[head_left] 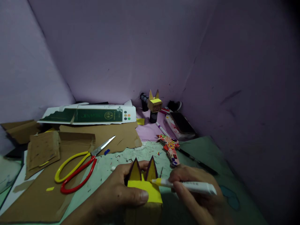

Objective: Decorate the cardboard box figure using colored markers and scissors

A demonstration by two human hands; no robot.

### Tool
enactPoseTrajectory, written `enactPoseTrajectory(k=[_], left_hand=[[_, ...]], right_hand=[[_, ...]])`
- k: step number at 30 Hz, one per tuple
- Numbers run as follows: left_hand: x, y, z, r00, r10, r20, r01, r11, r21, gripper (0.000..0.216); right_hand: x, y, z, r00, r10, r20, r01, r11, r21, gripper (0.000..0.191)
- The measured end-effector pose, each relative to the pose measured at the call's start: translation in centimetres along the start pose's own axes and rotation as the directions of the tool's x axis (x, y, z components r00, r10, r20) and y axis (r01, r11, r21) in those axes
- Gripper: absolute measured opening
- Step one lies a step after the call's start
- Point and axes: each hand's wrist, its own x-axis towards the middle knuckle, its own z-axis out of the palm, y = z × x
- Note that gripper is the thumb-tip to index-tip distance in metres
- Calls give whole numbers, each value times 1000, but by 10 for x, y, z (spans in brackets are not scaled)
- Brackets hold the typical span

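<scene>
My left hand (126,187) grips a small cardboard box (142,212) with a yellow paper top and two pointed ears (152,170). The ears are yellow inside with dark purple edges. Its thumb presses on the yellow top, while the other fingers pass behind the ears. In my right hand (199,197) is a white marker pen (194,186) with a yellow tip. That tip meets the base of the right ear, beside the yellow paper. The lower part of the box fades into shadow at the frame's bottom edge.
Red-and-yellow-handled scissors (90,159) lie on cardboard sheets (117,137) at the left. Behind is a green-and-white printed panel (93,115). A similar eared box (155,105) stands on a dark cylinder. A floral-patterned tool (170,147) and a phone (182,122) are to the right, near the wall.
</scene>
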Motion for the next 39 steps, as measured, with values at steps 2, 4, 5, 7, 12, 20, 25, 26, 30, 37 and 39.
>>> enactPoseTrajectory(k=[2, 4, 5, 7, 12, 20, 25, 26, 30, 37, 39], left_hand=[[1, 0, -1, 1000, 4, 17, -4, 1000, -3, 61], [2, -1, 0, 1000, 3, 17, -3, 1000, -7, 64], [2, -2, 0, 1000, -3, 5, 3, 1000, -13, 65], [1, -4, 1, 1000, -10, -22, 9, 999, -35, 67], [-6, -2, -5, 1000, -21, -4, 22, 990, 137, 90], [-40, -2, -24, 995, -70, -66, 96, 708, 699, 150], [-59, -17, -14, 991, -32, -130, 115, 698, 707, 140], [-57, -19, -11, 990, -4, -141, 99, 732, 674, 135], [-42, -23, -4, 977, 134, -168, -34, 868, 496, 103], [-30, -15, 1, 951, 230, -206, -229, 973, 31, 83], [-30, -18, 1, 945, 257, -203, -258, 966, 20, 87]], right_hand=[[1, 0, 1, 999, 11, -52, -11, 1000, 4, 18], [-1, 1, 1, 999, 19, -40, -19, 1000, 14, 16], [-3, 1, 1, 1000, 19, -5, -19, 999, 27, 15], [-10, 4, 2, 998, 39, 46, -42, 996, 74, 13], [-21, 12, 10, 934, 225, -277, -140, 945, 294, 21], [-9, 25, 28, 863, 355, -359, -201, 893, 402, 13], [-12, 26, 30, 884, 407, -229, -274, 849, 451, 15], [-12, 27, 30, 893, 414, -176, -287, 827, 484, 19], [-10, 33, 30, 915, 398, 64, -325, 632, 704, 50], [-7, 33, 47, 800, 411, 438, -574, 306, 760, 103], [-7, 28, 51, 778, 375, 503, -606, 242, 758, 106]])
